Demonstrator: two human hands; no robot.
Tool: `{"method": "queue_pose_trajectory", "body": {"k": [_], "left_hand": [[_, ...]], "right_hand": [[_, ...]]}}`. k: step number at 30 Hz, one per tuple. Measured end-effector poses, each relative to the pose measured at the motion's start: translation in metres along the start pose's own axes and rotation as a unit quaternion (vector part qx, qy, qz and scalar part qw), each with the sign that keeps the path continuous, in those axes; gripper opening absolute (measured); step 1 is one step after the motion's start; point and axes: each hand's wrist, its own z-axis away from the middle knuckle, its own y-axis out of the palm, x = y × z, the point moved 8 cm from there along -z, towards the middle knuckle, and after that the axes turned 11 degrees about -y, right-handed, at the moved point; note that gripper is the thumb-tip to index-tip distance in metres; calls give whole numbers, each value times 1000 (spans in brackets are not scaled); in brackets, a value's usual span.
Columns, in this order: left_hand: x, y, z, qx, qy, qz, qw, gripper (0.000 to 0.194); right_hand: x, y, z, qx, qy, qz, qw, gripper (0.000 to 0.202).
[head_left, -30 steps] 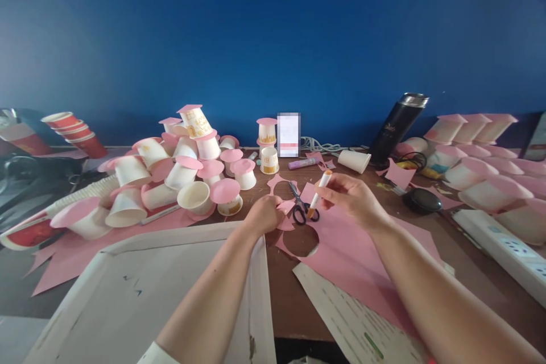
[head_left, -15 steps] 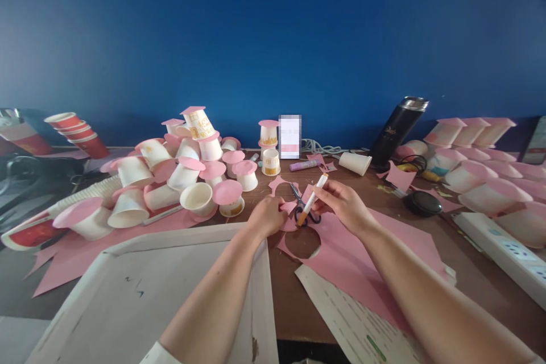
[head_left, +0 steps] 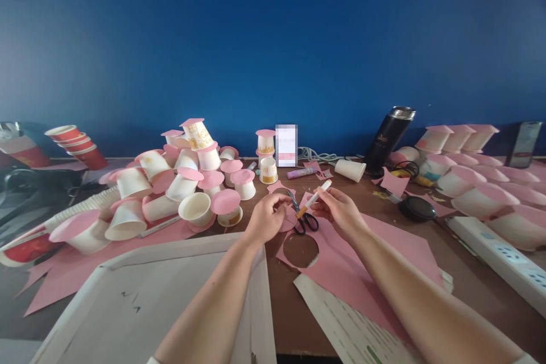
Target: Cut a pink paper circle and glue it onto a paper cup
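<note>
My right hand (head_left: 340,210) is closed around a slim white stick with an orange end, like a marker or glue stick (head_left: 314,199), held at a slant. Curved fingers, a little apart, show on my left hand (head_left: 269,217), which seems to hold nothing. It hovers beside a pink paper disc (head_left: 289,219), partly hidden by the fingers. Between my hands lie dark-handled scissors (head_left: 305,223), blades pointing away. Under my right forearm rests a pink sheet (head_left: 341,256) with a round hole cut near its left corner.
White paper cups with pink discs (head_left: 198,207) are piled at left, more (head_left: 486,196) at right. Red cups (head_left: 79,145), a purple tube (head_left: 302,172), a black flask (head_left: 389,139), a power strip (head_left: 499,253), a round black case (head_left: 417,208) and a white board (head_left: 170,290) lie around.
My left hand has loosened, its fingers rising off the pink paper. The stick in my right hand has tilted flatter. The whole view has shifted slightly.
</note>
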Motion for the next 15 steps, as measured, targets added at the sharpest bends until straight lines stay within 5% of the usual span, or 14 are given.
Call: {"method": "queue_pose_trajectory", "body": {"k": [7, 15], "left_hand": [[-16, 4, 9, 21, 43, -56, 997, 34], [-16, 10, 11, 15, 44, -144, 989, 33]], "right_hand": [[7, 5, 3, 0, -31, -16, 999, 28], [5, 18, 10, 68, -36, 36, 996, 36]]}}
